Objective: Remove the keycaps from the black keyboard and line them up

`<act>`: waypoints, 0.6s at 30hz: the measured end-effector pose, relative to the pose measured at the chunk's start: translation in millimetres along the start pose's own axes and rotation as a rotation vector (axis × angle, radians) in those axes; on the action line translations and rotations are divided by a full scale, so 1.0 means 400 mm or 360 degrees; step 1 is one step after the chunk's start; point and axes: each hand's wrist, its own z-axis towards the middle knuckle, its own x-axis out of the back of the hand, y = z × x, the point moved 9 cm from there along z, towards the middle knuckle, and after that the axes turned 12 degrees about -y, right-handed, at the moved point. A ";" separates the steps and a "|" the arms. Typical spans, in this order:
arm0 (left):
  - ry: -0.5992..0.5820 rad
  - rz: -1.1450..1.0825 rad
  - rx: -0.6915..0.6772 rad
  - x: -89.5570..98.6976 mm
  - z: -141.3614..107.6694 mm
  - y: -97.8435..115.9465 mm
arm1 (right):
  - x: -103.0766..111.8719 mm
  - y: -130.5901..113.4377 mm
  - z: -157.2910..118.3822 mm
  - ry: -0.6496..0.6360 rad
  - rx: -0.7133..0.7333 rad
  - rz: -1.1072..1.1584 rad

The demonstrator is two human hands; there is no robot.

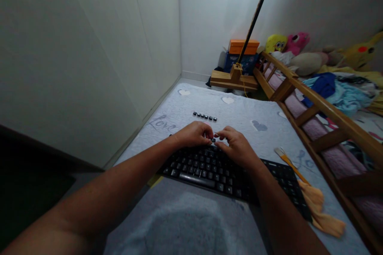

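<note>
A black keyboard (197, 180) lies across the light patterned cloth, partly covered by my hands and forearms. Over its top edge, my left hand (195, 133) is closed in a pinch at a small black keycap (213, 140). My right hand (236, 145) faces it from the other side, its fingers drawn together around what looks like a thin, light piece, too small to name. Beyond my hands, several loose keycaps (205, 116) stand in a neat row on the cloth.
Right of the keyboard lie a flat brush (289, 161) with an orange handle and a crumpled orange cloth (323, 211). A wooden bed rail (332, 117) runs along the right side. White cabinet doors (98, 55) flank the left. A wooden stand (235, 77) stands at the back.
</note>
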 end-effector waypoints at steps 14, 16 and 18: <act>0.0155 -0.0072 -0.0021 0.023 -0.029 -0.018 | 0.028 0.020 0.055 -0.0051 0.0012 -0.0164; 0.0235 -0.0045 0.0091 0.046 -0.059 -0.057 | 0.049 0.062 0.073 -0.0004 -0.0062 -0.0151; 0.0279 -0.0044 0.0227 0.063 -0.094 -0.109 | 0.063 0.119 0.096 0.0008 -0.0219 -0.0135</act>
